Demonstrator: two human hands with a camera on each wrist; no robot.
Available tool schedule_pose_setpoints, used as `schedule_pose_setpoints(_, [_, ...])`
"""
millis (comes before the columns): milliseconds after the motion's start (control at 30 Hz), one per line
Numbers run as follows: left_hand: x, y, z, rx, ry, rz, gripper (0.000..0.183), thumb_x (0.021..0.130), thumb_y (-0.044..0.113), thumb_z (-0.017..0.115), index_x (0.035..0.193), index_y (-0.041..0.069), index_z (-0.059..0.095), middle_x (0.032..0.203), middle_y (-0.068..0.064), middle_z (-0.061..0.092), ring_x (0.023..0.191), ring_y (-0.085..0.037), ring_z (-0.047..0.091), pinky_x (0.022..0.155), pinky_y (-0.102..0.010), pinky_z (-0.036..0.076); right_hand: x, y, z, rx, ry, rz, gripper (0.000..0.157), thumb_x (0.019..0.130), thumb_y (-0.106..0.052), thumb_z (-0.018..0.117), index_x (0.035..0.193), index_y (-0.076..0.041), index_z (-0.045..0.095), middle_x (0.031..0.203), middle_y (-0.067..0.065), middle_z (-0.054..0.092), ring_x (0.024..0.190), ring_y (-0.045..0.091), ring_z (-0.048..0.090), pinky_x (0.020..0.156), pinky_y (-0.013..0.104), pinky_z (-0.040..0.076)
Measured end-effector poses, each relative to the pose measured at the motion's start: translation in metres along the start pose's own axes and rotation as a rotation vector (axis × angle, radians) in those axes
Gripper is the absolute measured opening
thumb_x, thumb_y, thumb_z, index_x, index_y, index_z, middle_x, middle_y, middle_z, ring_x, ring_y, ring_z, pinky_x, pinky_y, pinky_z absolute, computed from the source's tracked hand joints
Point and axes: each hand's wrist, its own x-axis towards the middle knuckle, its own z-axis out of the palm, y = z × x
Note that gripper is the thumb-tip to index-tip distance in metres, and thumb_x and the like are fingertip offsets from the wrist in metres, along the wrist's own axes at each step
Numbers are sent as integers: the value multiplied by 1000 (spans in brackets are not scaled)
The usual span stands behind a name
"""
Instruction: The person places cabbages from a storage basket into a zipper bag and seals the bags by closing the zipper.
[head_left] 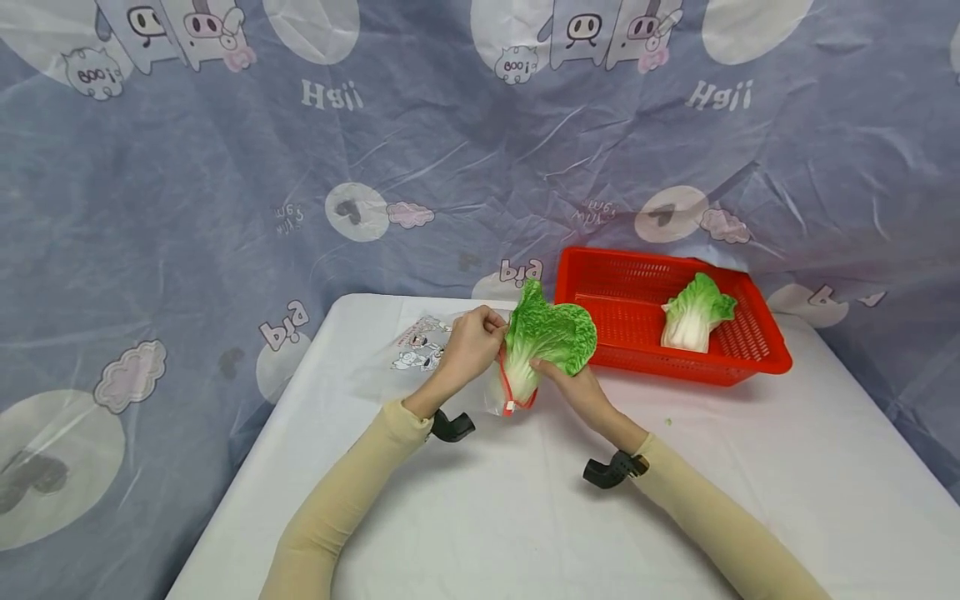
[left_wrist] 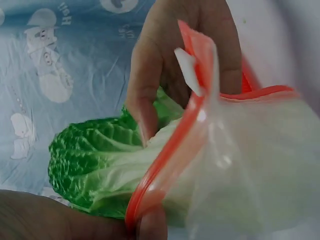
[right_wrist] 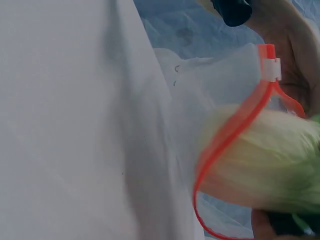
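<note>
A leafy Chinese cabbage (head_left: 547,333) is tilted over the table, its white base inside the mouth of a clear zip bag (left_wrist: 240,165) with a red zip edge and white slider. My left hand (head_left: 472,343) pinches the bag's red edge (left_wrist: 145,192) beside the leaves. My right hand (head_left: 581,396) grips the cabbage, thumb on its pale stem and the other fingers hidden behind. In the right wrist view the base (right_wrist: 250,155) passes through the red-edged opening, and the left hand (right_wrist: 292,45) shows behind the slider. The green leaves stick out of the bag.
A red plastic basket (head_left: 645,360) stands at the back right with another cabbage (head_left: 697,315) in it. Flat clear bags with a printed cartoon (head_left: 420,346) lie at the back left. A white cloth (head_left: 480,517) covers the table; a patterned curtain (head_left: 450,150) hangs behind.
</note>
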Motion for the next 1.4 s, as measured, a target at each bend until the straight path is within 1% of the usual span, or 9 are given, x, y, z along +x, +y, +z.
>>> schedule_pose_setpoints(100, [-1,0,0,26,32,11,5,90,8,62,88,4,63,75,-6,64,55,-11,59,50,-22,48,-1,3,-2,44,-114,-45,67,91,-31,65,145,-10,31,143,9,43,133,22,39,112,46,31])
schedule_pose_setpoints(333, [-3,4,0,75,76,57,4,88,8,63,87,5,63,76,-5,64,63,-13,57,54,-22,47,3,10,-3,267,-340,-105,54,94,-10,56,142,-6,32,135,0,48,125,9,48,105,28,40])
schedule_pose_setpoints(433, [-6,6,0,80,56,60,3,88,6,61,89,4,63,77,-5,64,63,-13,57,53,-23,47,4,13,-2,249,-356,-122,52,91,-9,61,138,-4,38,127,-3,55,117,8,53,99,25,45])
schedule_pose_setpoints(533, [-9,5,1,89,35,76,4,88,3,59,90,4,63,78,-6,64,63,-13,58,53,-22,48,5,15,0,168,-352,-111,55,89,-13,65,137,-3,41,127,3,56,114,11,54,99,29,45])
schedule_pose_setpoints(767, [-11,-1,3,94,58,141,4,90,4,60,92,3,63,80,-6,65,67,-13,59,60,-21,50,5,14,9,25,-377,20,73,91,-32,65,150,-11,27,148,11,41,134,27,39,114,51,29])
schedule_pose_setpoints(933, [-13,0,4,97,65,129,4,91,5,59,92,3,62,80,-6,64,68,-14,60,62,-23,50,5,16,10,-11,-382,-19,70,91,-28,66,148,-13,30,146,8,41,132,24,38,114,50,29])
schedule_pose_setpoints(1133, [-11,0,7,114,74,132,6,90,3,59,92,3,64,78,-6,66,66,-14,60,60,-22,49,-1,15,14,-47,-371,-150,70,91,-13,66,149,-6,28,147,13,40,129,24,40,110,45,33])
schedule_pose_setpoints(1267, [-16,2,6,111,82,167,5,90,3,60,92,4,64,76,-5,64,63,-12,57,56,-21,47,1,9,21,-90,-377,-114,72,93,-19,63,151,-7,22,147,11,38,126,22,40,106,38,36])
schedule_pose_setpoints(1400, [-24,10,7,133,63,253,5,90,3,60,92,3,65,77,-5,65,66,-13,58,59,-21,48,8,0,24,-106,-445,-103,72,96,-18,58,154,-8,16,151,12,33,129,24,39,101,39,44])
